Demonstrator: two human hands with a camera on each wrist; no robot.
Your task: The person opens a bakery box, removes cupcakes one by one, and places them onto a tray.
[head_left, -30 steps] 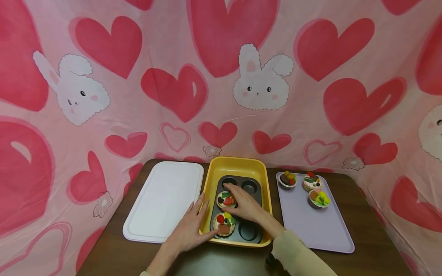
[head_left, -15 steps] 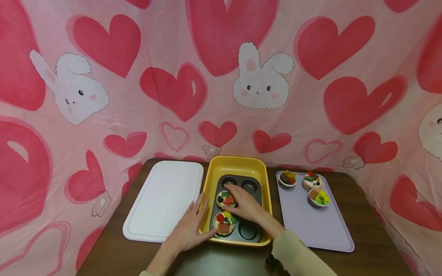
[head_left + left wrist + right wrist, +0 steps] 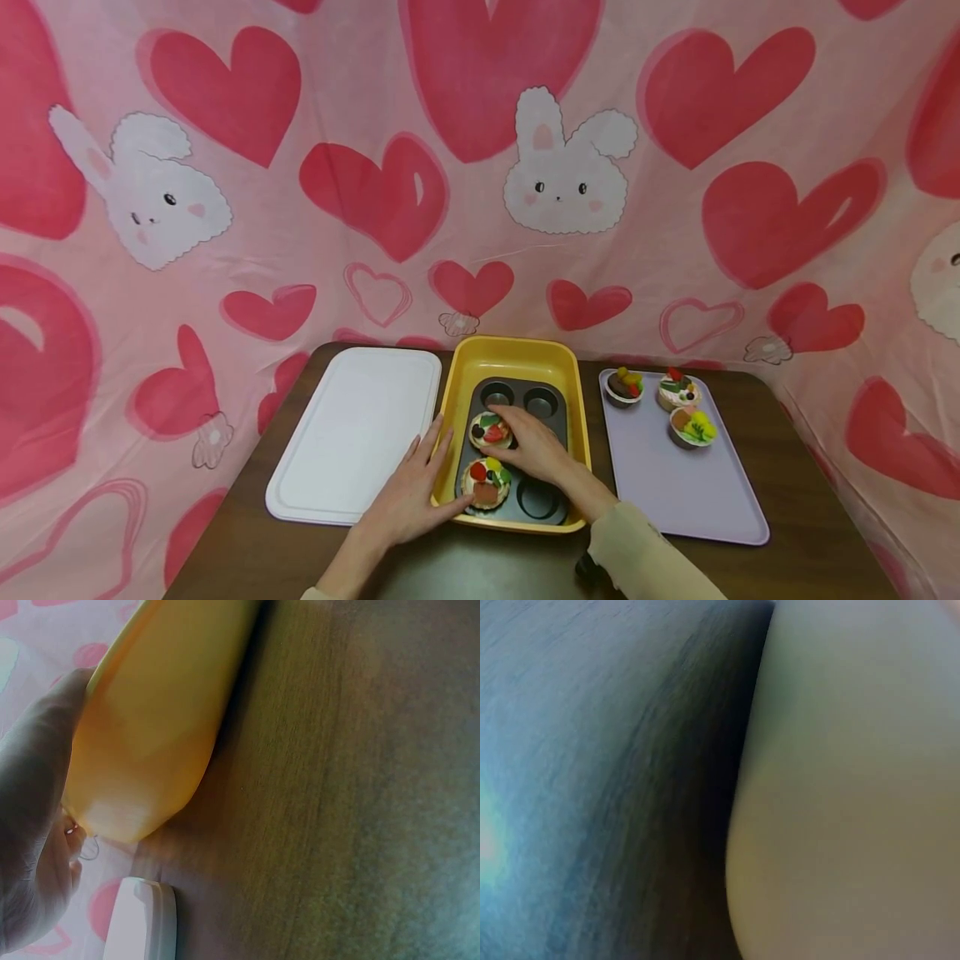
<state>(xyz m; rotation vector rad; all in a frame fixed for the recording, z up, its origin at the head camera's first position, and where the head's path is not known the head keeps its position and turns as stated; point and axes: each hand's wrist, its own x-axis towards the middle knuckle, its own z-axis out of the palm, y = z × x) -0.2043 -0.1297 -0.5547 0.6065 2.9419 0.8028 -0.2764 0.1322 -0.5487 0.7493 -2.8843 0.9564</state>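
Observation:
In the head view, a dark muffin tin (image 3: 517, 493) lies inside a yellow bin (image 3: 525, 352). Two toy cupcakes fill cups in its left column. My right hand (image 3: 534, 446) reaches over the tin and pinches the farther fruit-topped cupcake (image 3: 489, 432), thumb on its near side and fingers on its far side. The nearer cupcake (image 3: 486, 483), topped with red, yellow and brown pieces, sits by my left thumb. My left hand (image 3: 408, 500) rests with straight fingers along the bin's left rim, its thumb across the front corner. The right wrist view shows mainly a blurred pale surface and dark wood.
A white board (image 3: 360, 433) lies left of the bin. On the right, a lilac tray (image 3: 686, 500) bears a chocolate-topped cupcake (image 3: 624, 389), a cream-topped one (image 3: 678, 393) and one with yellow topping (image 3: 692, 428). A heart-and-rabbit cloth (image 3: 465, 208) hangs behind the table (image 3: 817, 533).
The fingers of my right hand have drawn slightly closer around the farther cupcake. My left hand stays at the rim. The head view has tilted a little.

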